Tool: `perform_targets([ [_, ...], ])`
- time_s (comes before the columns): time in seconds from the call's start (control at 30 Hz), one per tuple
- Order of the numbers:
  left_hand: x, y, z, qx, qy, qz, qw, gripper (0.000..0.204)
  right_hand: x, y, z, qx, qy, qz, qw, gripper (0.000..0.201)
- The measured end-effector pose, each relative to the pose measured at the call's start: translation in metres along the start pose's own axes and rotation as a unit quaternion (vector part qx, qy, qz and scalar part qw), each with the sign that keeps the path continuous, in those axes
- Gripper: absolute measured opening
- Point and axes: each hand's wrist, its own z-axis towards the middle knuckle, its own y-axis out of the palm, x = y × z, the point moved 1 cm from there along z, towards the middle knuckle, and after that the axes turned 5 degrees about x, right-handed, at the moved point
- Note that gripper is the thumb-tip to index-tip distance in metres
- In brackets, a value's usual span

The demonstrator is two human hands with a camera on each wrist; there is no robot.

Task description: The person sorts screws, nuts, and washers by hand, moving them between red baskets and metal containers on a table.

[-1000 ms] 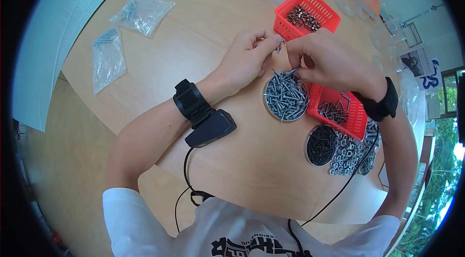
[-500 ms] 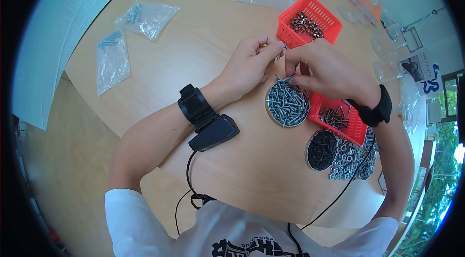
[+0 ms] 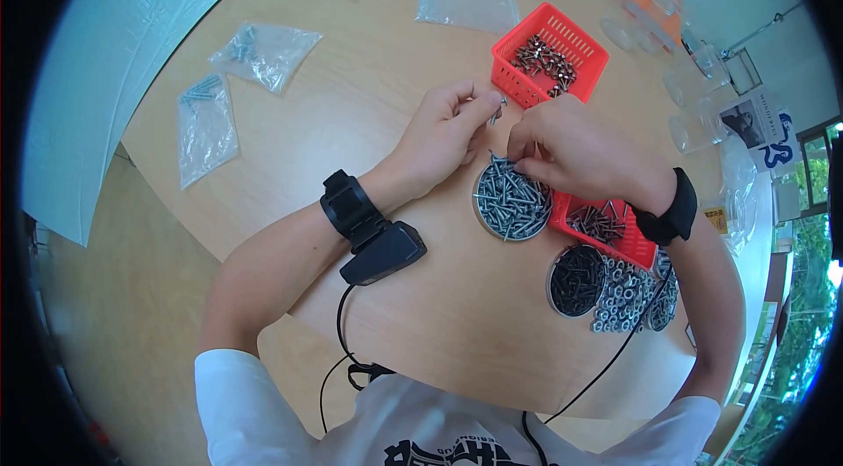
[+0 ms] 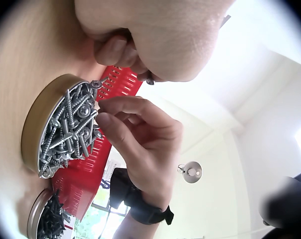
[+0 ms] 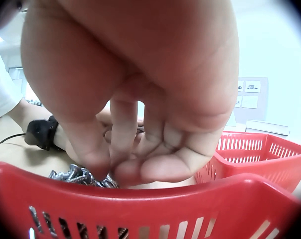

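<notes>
My left hand (image 3: 439,137) pinches a small silver screw (image 3: 498,110) between thumb and index finger, just left of the back red basket. The head of that screw also peeks out under the curled fingers in the left wrist view. A round tin (image 4: 38,119) heaped with silver screws (image 4: 71,127) stands below and between both hands. At its far right edge is my right hand (image 3: 588,145), thumb and index finger (image 4: 140,107) pinching the end of a screw on top of the heap. The other fingers of this hand curl inward in the right wrist view.
A red basket (image 5: 140,201) of screws sits under the right wrist; another red basket (image 3: 518,90) holds more behind. Nearer me are a tin of black screws (image 3: 575,281) and loose nuts (image 3: 619,299). Plastic bags (image 3: 209,137) lie at left and back; clear jars (image 3: 694,132) at right.
The head view has tilted, so the table's contents sit lower. My right fingers have shifted slightly nearer the tin's heap. My left hand keeps its pinch on the screw.
</notes>
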Motion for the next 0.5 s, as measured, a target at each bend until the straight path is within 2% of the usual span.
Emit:
perform_targets([
  [0.03, 0.000, 0.000, 0.000, -0.001, 0.000, 0.000, 1.000, 0.021, 0.000, -0.002, 0.000, -0.006, 0.006, 0.010, 1.000, 0.010],
  [0.23, 0.001, 0.000, -0.001, -0.001, -0.010, -0.007, 1.000, 0.021, 0.009, -0.030, -0.034, 0.097, 0.009, -0.011, 0.995, 0.012],
  [0.33, 0.000, -0.002, 0.000, -0.003, -0.017, -0.008, 1.000, 0.021, 0.006, -0.045, -0.061, 0.111, 0.031, -0.060, 0.992, 0.013],
  [0.43, 0.000, -0.002, 0.000, -0.004, -0.023, -0.006, 1.000, 0.021, 0.022, -0.038, -0.087, 0.059, 0.080, -0.090, 0.991, 0.011],
  [0.5, -0.001, -0.003, 0.000, -0.005, -0.031, -0.009, 0.999, 0.021, 0.024, -0.033, -0.098, -0.012, 0.139, -0.128, 0.982, 0.010],
])
